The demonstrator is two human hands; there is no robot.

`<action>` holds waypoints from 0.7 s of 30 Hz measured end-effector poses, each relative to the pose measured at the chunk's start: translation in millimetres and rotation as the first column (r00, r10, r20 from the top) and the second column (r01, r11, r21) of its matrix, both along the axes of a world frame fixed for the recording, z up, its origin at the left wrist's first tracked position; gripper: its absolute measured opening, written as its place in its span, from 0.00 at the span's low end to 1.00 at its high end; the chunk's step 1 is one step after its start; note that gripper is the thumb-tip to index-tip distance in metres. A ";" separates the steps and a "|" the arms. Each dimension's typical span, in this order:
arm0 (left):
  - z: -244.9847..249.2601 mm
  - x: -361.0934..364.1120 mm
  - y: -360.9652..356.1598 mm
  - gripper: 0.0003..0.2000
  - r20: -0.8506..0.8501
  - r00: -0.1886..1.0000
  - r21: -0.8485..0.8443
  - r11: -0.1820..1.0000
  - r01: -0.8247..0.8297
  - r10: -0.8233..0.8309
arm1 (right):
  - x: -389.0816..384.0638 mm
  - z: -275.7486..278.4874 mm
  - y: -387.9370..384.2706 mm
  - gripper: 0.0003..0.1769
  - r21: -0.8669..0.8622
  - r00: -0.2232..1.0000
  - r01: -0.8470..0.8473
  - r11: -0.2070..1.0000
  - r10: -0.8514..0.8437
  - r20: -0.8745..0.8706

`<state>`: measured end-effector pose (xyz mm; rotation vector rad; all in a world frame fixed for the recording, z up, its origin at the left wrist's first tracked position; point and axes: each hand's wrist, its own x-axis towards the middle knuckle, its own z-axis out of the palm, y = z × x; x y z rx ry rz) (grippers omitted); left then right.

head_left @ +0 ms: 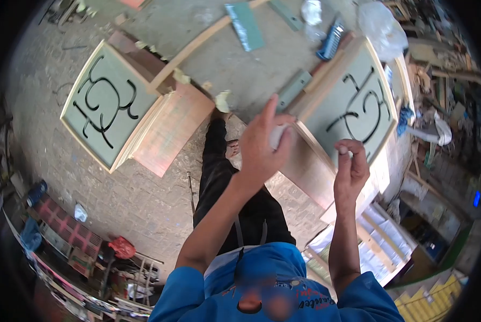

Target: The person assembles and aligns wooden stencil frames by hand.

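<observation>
My left hand (262, 144) is raised near the front corner of the right-hand framed panel, with a whitish round thing (277, 136) held between thumb and fingers. My right hand (352, 161) hovers over the lower part of that panel, its thumb and index finger pinched together on something too small to make out. The panel (334, 115) is grey-green with black curved lines and a light wood frame. A similar panel (109, 102) lies on the left, beside a pinkish wooden board (173, 126).
Across the grey work surface (208, 56) runs a curved wooden strip (195, 43). A blue tool (332, 40), a foil-edged piece (245, 27) and a plastic bag (381, 29) lie at the top. Crates and scraps, including a red bag (122, 247), stand at lower left.
</observation>
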<state>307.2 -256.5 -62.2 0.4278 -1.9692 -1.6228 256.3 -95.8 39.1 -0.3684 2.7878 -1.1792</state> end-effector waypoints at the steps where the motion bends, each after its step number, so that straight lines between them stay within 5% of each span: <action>1: 0.3 2.2 2.0 0.34 0.004 0.999 0.060 0.998 0.034 -0.034 | 6.5 4.3 13.2 0.08 -0.059 0.993 0.121 0.991 -0.120 0.020; 6: 12.7 4.2 3.4 0.29 0.031 0.994 0.151 0.984 0.095 -0.101 | 35.2 18.3 103.0 0.16 -0.282 0.812 0.557 0.781 -0.584 -0.012; 9: 19.5 6.4 1.8 0.28 0.074 0.984 0.094 0.984 0.154 -0.161 | 69.1 8.9 167.5 0.10 -0.407 0.648 0.749 0.522 -0.705 0.288; 13: 21.3 8.3 2.9 0.27 0.089 0.979 0.041 0.983 0.180 -0.183 | 116.4 -11.0 185.9 0.12 -0.290 0.578 0.816 0.500 -0.704 0.412; 21: 33.3 16.4 8.9 0.28 0.066 0.963 0.083 0.963 0.257 -0.262 | 125.1 -29.7 141.0 0.23 -0.518 0.600 0.789 0.331 -0.597 0.532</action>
